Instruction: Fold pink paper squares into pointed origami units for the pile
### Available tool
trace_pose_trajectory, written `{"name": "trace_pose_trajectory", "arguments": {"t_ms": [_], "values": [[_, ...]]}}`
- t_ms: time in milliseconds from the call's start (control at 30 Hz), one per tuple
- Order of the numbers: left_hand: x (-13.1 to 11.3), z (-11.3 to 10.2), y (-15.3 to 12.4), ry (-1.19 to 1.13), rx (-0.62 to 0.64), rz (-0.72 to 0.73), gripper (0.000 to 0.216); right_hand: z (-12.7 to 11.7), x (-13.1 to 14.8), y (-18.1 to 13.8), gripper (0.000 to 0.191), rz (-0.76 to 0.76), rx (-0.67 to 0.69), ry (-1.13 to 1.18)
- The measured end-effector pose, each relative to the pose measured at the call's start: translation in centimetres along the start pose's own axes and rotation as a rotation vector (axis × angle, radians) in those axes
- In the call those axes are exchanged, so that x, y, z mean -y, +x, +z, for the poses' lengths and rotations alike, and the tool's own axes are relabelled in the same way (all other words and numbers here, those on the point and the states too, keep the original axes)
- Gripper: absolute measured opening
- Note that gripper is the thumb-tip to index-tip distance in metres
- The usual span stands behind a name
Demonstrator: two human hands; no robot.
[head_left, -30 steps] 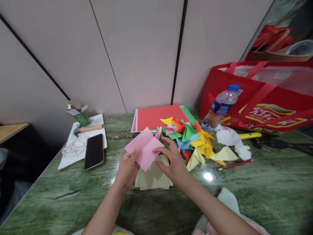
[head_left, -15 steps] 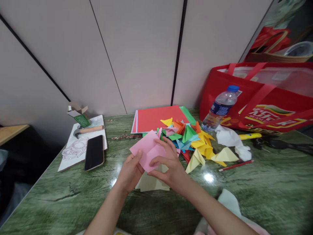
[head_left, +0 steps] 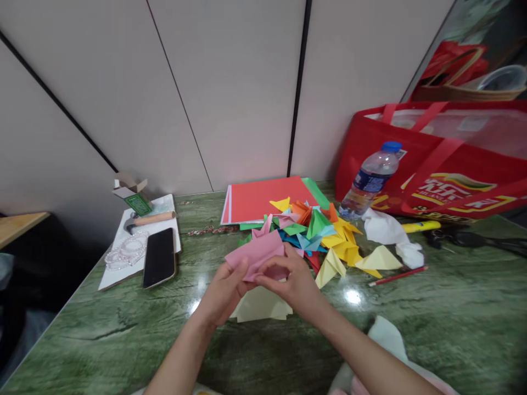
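Both my hands hold a pink paper sheet (head_left: 259,251) above the green marble table (head_left: 102,329). My left hand (head_left: 224,293) pinches its near left edge with thumb and fingers closed. My right hand (head_left: 294,280) grips the right side, fingers curled over the sheet. The pink sheet is tilted nearly flat and partly bent. Under my hands lies a stack of pale yellow folded paper (head_left: 261,306). Just behind is a heap of folded coloured paper shapes (head_left: 325,236), mostly yellow, green, blue and orange.
A stack of red and green sheets (head_left: 263,198) lies at the wall. A water bottle (head_left: 370,178) leans on a red bag (head_left: 448,164). White tissues (head_left: 387,230), a red pencil (head_left: 397,276), a phone (head_left: 160,257), bead bracelets (head_left: 125,249) and a hammer (head_left: 148,218) lie around.
The pink sheet has dropped from an upright tilt to nearly flat and begun to bend, as both hands moved closer together on it.
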State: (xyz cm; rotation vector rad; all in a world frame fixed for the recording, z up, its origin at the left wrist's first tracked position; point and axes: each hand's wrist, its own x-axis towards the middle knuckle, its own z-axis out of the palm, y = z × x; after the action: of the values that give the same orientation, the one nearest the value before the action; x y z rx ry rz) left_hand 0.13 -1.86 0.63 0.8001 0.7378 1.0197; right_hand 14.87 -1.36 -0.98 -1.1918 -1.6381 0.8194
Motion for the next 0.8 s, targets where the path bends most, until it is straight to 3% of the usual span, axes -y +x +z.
{"name": "trace_pose_trajectory", "arguments": {"t_ms": [167, 500, 800], "values": [[0.00, -0.21, 0.26, 0.074, -0.029, 0.059, 0.042, -0.10, -0.37, 0.24, 0.010, 0.056, -0.117, 0.087], [0.27, -0.25, 0.42, 0.121, -0.107, 0.083, 0.024, -0.07, -0.14, 0.05, 0.022, 0.043, -0.238, -0.003], [0.16, -0.05, 0.45, 0.159, -0.166, 0.068, 0.024, -0.23, 0.23, 0.09, 0.019, 0.046, -0.230, 0.027]]}}
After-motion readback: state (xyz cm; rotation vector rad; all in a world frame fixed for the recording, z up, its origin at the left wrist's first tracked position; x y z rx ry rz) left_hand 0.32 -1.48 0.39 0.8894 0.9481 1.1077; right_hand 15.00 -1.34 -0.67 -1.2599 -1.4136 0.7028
